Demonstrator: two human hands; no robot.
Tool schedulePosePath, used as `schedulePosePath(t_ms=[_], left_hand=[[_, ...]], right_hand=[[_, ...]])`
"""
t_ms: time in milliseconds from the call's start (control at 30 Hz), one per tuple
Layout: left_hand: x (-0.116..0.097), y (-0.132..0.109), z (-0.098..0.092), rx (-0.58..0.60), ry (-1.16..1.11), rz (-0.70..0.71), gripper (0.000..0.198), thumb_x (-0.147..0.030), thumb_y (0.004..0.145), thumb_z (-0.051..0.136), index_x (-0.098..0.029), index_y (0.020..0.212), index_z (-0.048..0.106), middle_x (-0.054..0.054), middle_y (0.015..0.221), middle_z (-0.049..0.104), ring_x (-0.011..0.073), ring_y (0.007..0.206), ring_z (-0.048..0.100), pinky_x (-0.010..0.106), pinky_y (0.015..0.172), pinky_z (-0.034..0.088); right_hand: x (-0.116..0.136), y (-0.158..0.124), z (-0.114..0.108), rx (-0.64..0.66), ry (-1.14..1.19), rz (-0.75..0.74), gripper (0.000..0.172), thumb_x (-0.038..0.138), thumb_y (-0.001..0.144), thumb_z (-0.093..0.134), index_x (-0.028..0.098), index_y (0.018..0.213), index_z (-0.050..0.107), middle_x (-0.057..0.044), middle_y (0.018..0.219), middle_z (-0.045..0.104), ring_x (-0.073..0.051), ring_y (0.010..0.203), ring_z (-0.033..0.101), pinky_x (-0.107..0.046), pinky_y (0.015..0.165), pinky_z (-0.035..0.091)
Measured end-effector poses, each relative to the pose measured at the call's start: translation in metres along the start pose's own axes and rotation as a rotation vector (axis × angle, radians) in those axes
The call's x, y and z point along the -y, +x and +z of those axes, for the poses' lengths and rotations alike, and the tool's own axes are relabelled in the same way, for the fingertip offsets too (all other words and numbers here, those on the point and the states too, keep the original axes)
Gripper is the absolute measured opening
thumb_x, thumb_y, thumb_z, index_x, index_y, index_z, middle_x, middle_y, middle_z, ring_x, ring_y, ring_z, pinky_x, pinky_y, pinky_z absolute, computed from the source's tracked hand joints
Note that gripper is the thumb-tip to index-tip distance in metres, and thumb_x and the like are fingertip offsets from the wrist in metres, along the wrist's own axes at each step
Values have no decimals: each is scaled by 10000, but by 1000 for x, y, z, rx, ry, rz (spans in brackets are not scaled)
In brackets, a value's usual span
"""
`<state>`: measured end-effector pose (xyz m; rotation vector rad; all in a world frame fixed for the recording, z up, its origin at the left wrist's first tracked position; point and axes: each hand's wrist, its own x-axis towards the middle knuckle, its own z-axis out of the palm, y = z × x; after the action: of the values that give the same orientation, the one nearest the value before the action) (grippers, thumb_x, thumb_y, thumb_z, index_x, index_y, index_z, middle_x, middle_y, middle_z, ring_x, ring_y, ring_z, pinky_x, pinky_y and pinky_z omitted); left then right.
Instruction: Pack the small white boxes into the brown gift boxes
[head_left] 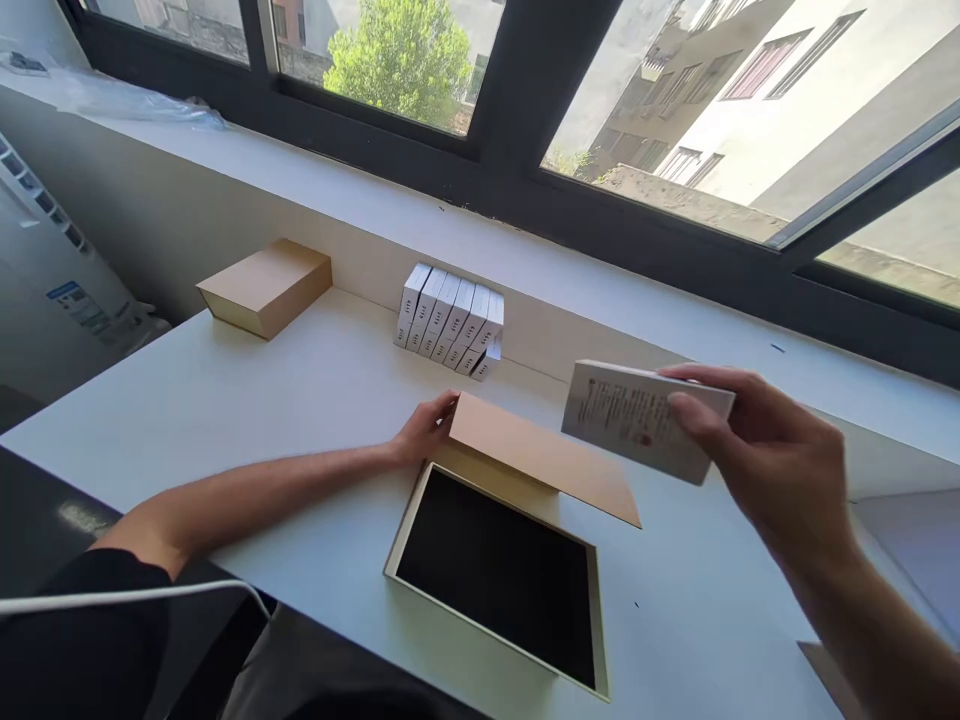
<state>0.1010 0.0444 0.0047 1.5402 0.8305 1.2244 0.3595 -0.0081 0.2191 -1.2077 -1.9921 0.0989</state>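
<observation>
My right hand (772, 450) is closed on a thin white box (619, 415) with small print on its face, held tilted above the table between thumb and fingers. At the middle of the table lies an open brown cardboard box (600, 640) with a black inside. Its lid (525, 440) stands raised along the far side. My left hand (427, 430) grips the left end of this lid, its fingertips partly hidden behind the cardboard.
Several slim white boxes (450, 315) stand in a row against the wall. A closed brown box (266, 285) is on the table's far left. A white cable (135, 597) crosses near my left arm. Clear plastic (142, 105) lies on the windowsill.
</observation>
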Motion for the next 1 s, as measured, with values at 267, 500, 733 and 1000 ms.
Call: schedulePosePath(t_ms=[267,500,733,1000], left_hand=[[-5,-3,-8,-7,91,38,258,-109,792,550,-137,1044,596,42,909,719,185,869,643,256,770,488],[-7,-3,-9,-12,115,74,254,-87,814,539,-150,1056,587,21,892,727,150,810,646,233,749,489],[-5,-4,-9,-41,133,82,205,-120,804,542,-171,997,588,-1,808,701,155,777,635,226,698,483],[-10,-3,-6,-28,86,61,249,-127,781,528,-172,1021,580,21,885,710,163,814,638,233,713,491]], right_hand=[[53,-109,45,462,-245,-671,373,83,990,465,210,1300,630,-67,1183,739,-214,1157,664,-321,898,570],[37,-142,62,905,89,-159,353,359,1040,448,264,1325,634,-49,1394,627,-212,1323,558,-372,1063,523],[42,-135,103,985,6,119,500,426,1035,401,196,1465,514,-118,1469,543,-259,1331,536,-428,1105,475],[55,-69,73,669,158,-9,368,438,1024,451,249,1228,691,-82,1223,717,-246,1105,688,-407,946,574]])
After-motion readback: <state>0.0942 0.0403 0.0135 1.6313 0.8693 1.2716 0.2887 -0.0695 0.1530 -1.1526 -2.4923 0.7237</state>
